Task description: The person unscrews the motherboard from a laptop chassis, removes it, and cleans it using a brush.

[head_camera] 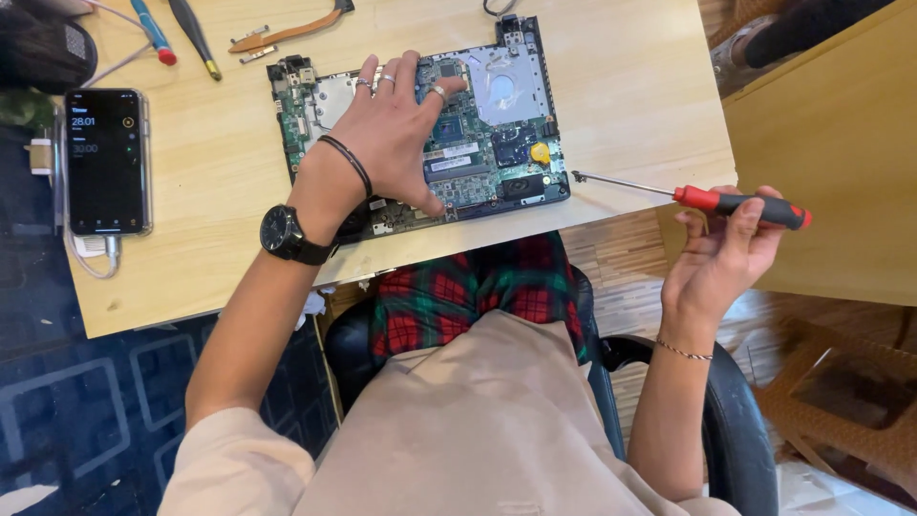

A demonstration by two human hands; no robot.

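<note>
Green circuit board [478, 143] lies on wooden surface [621, 76] near its front edge. Left hand [392, 129] flat on board, fingers spread, gripping nothing. Right hand [726, 248] off the edge, closed on red-black screwdriver [707, 199]. Phone [105, 161] far left.

Circuit board [478, 143] on table [630, 86]; phone [105, 161] left; screwdriver [707, 199] right, off edge.

Left hand [392, 124] splayed, right hand [726, 253] clenched
</note>
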